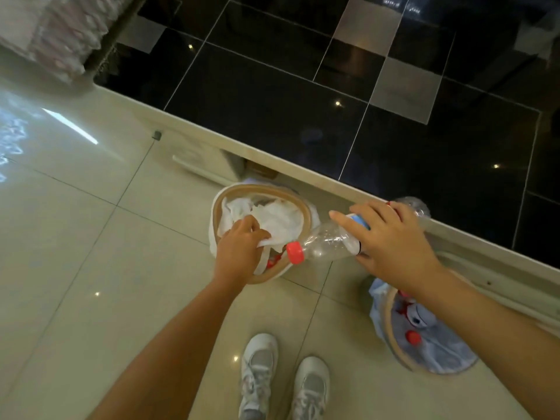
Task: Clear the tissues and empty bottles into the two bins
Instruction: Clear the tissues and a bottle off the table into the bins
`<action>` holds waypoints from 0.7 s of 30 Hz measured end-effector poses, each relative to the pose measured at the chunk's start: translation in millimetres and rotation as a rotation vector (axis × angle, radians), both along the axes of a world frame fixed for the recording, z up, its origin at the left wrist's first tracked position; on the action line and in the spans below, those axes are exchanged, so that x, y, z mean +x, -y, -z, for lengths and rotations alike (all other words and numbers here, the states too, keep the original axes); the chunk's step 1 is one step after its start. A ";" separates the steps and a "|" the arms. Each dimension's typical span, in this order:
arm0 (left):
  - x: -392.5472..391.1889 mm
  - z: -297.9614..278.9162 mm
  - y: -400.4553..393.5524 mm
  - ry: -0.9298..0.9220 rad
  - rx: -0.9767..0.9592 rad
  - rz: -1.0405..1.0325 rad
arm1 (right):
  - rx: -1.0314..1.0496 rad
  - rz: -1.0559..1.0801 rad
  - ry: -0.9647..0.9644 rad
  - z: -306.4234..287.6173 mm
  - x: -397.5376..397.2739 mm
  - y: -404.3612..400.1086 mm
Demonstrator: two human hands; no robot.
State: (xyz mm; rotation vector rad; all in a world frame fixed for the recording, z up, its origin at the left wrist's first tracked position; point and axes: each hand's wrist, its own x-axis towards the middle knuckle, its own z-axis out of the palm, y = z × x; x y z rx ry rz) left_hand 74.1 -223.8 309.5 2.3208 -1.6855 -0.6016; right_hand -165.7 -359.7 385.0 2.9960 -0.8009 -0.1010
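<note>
Right hand [391, 237] wrapped round bottle [327, 241], lying sideways, cap toward tissue bin [307, 218], left hand [239, 247] pinching tissue [272, 221] over it, bottle bin [391, 334] just below right forearm, probably next stop.

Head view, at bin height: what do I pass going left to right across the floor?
Bin with tissues → left hand gripping a tissue → red-capped empty bottle → right hand holding it → blue-lined bin with bottles.
</note>
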 end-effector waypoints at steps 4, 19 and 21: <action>-2.5 13.8 5.7 0.053 0.177 -0.022 | -0.004 0.040 -0.020 10.4 -1.4 -5.3; -26.1 9.8 9.2 0.149 0.006 0.283 | 0.110 0.269 0.144 17.6 -58.4 -37.0; -39.0 11.0 11.8 0.173 0.029 0.347 | 0.189 0.360 0.163 23.4 -81.3 -51.2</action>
